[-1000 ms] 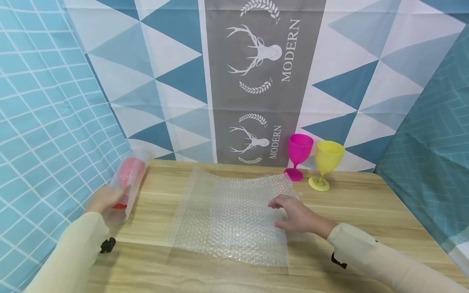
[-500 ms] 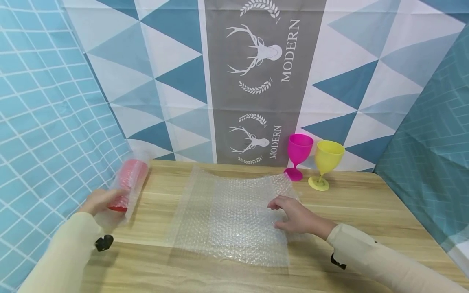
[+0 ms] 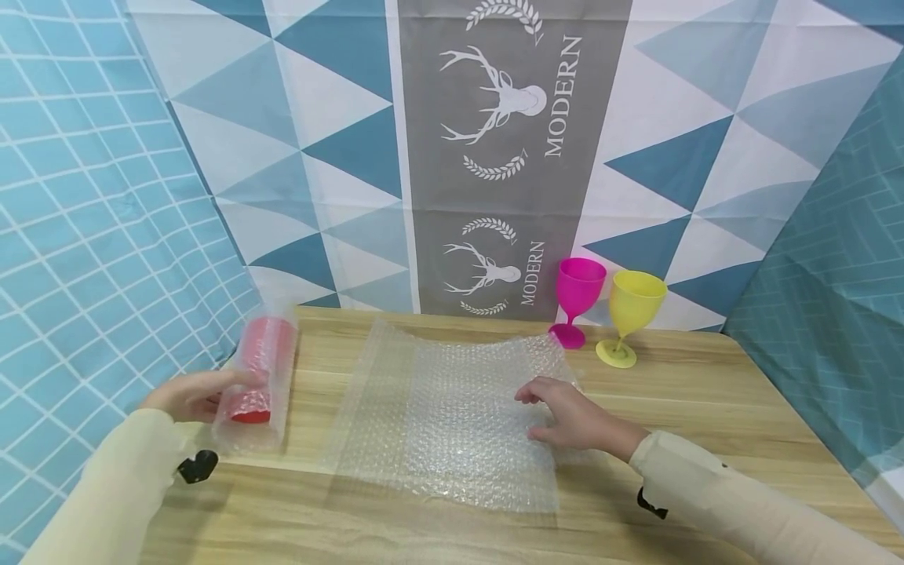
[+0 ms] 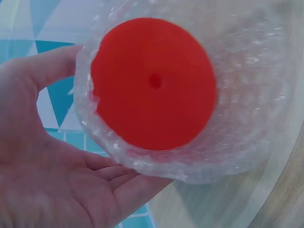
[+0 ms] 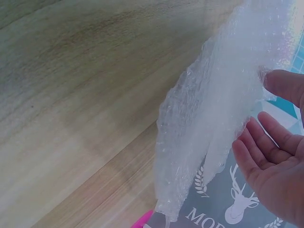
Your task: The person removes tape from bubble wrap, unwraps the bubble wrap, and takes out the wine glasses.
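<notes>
My left hand [image 3: 201, 392] grips a red goblet [image 3: 271, 337] rolled up in bubble wrap, at the far left of the table. In the left wrist view the goblet's round red foot [image 4: 154, 85] faces the camera, with a small dimple at its centre. Bubble wrap [image 4: 251, 90] surrounds it and flares loosely to the right. Thumb and fingers lie on opposite sides of the roll. A flat sheet of bubble wrap [image 3: 459, 424] covers the table's middle. Over its right edge hovers my right hand [image 3: 565, 412], fingers loosely bent with a gap to the thumb.
Toward the back right of the wooden table [image 3: 706, 439] stand a magenta goblet [image 3: 581, 286] and a yellow goblet [image 3: 636, 302], both upright. A patterned cloth [image 3: 353, 157] hangs behind the table, and a blue checked cloth [image 3: 85, 235] borders the left.
My left hand has shifted the wrapped goblet a little to the right and nearer to me, turning it slightly more upright in view. The right hand, sheet and other goblets have stayed put.
</notes>
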Tool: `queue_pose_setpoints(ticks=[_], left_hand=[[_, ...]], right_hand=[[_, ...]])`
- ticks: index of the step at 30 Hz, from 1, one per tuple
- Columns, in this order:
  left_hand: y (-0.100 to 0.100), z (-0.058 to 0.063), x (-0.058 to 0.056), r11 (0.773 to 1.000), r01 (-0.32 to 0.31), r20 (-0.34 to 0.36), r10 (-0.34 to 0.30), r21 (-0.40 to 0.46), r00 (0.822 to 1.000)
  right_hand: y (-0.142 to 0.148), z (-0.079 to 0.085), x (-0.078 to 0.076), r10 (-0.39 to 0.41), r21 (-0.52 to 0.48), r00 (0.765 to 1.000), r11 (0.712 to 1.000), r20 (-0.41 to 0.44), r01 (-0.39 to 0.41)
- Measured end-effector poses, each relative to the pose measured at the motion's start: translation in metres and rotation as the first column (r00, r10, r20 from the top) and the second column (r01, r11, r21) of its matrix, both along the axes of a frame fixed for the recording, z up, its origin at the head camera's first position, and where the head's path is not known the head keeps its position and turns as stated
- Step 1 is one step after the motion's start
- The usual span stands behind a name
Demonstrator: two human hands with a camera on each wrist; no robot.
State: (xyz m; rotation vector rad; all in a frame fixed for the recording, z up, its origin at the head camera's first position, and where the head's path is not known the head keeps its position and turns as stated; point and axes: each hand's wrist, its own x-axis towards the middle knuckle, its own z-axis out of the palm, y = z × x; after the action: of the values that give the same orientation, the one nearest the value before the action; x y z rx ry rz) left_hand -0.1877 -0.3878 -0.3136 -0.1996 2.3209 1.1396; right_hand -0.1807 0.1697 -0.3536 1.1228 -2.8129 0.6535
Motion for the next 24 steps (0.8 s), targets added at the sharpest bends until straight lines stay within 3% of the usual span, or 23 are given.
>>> queue_pose_setpoints(ticks=[6, 14, 18, 24], left_hand=[[0.003, -0.001, -0.007, 0.999, 0.030, 0.045, -0.031, 0.031, 0.998], [0.003, -0.001, -0.005, 0.993, 0.042, 0.021, -0.045, 0.110, 0.999], [0.011, 0.006, -0.004, 0.983, 0.082, 0.011, -0.085, 0.167, 0.996], [0.037, 0.026, -0.003, 0.968, 0.134, -0.024, -0.132, 0.214, 0.991]], right_hand=[[0.001, -0.002, 0.001, 0.004, -0.010, 1.000, 1.000, 0.011, -0.004], [0.002, -0.004, 0.001, -0.001, 0.000, 1.000, 1.000, 0.019, 0.001], [0.001, -0.003, 0.001, 0.006, 0.002, 1.000, 1.000, 0.004, -0.006], [0.001, -0.002, 0.000, 0.004, 0.004, 1.000, 1.000, 0.001, -0.004]])
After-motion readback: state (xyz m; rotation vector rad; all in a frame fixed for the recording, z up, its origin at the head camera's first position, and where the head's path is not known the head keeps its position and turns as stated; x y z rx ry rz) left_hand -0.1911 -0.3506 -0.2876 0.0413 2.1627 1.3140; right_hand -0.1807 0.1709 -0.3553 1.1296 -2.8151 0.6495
